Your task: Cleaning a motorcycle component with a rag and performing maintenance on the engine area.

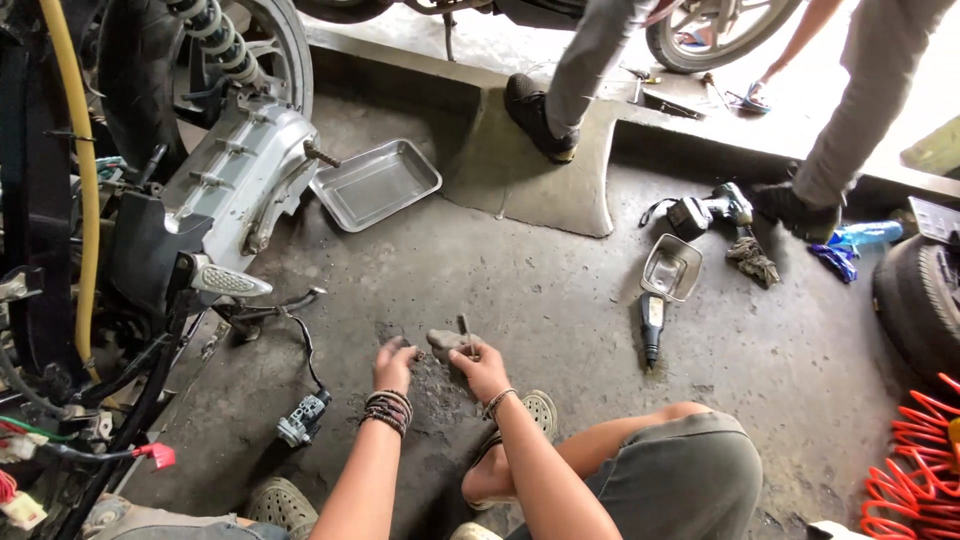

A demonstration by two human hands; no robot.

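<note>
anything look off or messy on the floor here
Yes. A dark patch of grit or grime is spread on the concrete under both hands, and a connector on a loose black cable lies on the floor beside the scooter.

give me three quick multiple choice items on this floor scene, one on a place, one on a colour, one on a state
1. Where does the metal tray lie?
A. on the concrete floor beside the scooter's engine casing
B. on the person's lap
C. on top of the tyre

2. What colour is the coiled hose at the lower right?
A. blue
B. orange-red
C. green

3. What is the right hand doing?
A. resting flat and empty
B. gripping a small grey part on the floor
C. holding the power drill

Answers:
1 A, the tray sits on the floor next to the engine casing.
2 B, its loops are orange-red.
3 B, its fingers close on the grey part; the drill lies apart.
</note>
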